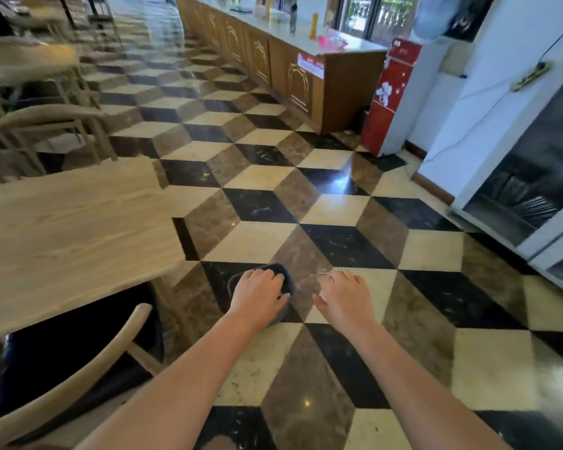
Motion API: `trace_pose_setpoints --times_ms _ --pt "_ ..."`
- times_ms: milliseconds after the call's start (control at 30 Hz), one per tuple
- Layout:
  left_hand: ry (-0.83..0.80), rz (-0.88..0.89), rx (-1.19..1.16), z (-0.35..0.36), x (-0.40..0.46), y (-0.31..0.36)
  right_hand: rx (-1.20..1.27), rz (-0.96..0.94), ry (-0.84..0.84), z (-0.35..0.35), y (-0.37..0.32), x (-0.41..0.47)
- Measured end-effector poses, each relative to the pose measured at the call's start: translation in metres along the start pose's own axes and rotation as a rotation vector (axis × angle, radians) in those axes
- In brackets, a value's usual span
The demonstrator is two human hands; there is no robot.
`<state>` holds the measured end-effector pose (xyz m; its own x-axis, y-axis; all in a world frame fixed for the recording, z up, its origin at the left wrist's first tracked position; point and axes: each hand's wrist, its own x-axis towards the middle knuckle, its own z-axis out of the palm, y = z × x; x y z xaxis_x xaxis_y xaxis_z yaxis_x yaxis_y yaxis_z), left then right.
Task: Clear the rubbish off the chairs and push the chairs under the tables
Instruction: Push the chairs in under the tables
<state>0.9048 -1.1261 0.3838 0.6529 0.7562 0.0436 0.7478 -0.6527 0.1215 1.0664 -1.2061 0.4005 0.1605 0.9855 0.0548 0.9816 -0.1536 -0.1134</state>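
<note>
My left hand [260,295] is shut on a dark round object [285,277], bowl-like, held out over the tiled floor; what it is exactly I cannot tell. My right hand [345,300] hovers beside it, palm down, fingers apart and holding nothing. A light wooden table [69,228] fills the left side. A wooden chair with a curved backrest [78,375] stands at its near edge, lower left, with its seat under the tabletop and something dark on or below it. More wooden chairs [46,125] stand at further tables, upper left, blurred.
Cube-patterned tile floor [338,245] stretches ahead and to the right. A long brown counter [293,69] runs along the far side, with a red cabinet [390,99] at its end. White shelving [514,164] with dark compartments lines the right wall.
</note>
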Motion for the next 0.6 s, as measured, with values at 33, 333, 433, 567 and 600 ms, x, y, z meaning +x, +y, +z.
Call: trace_pose_setpoints --times_ms 33,333,433,567,600 --pt "-0.001 0.006 -0.003 0.002 0.010 0.011 0.002 0.009 0.005 -0.001 0.016 0.003" --pt "-0.072 0.010 -0.041 0.020 0.135 0.069 -0.053 0.028 0.016 0.004 0.130 0.071" --pt "-0.095 0.027 -0.058 0.023 0.195 0.078 -0.061 0.049 0.011 0.001 0.167 0.116" --pt "-0.080 0.050 -0.044 0.016 0.283 0.091 -0.036 0.093 0.029 -0.014 0.221 0.180" --pt "-0.076 0.047 -0.036 0.014 0.304 0.094 -0.036 0.100 0.024 -0.017 0.232 0.196"
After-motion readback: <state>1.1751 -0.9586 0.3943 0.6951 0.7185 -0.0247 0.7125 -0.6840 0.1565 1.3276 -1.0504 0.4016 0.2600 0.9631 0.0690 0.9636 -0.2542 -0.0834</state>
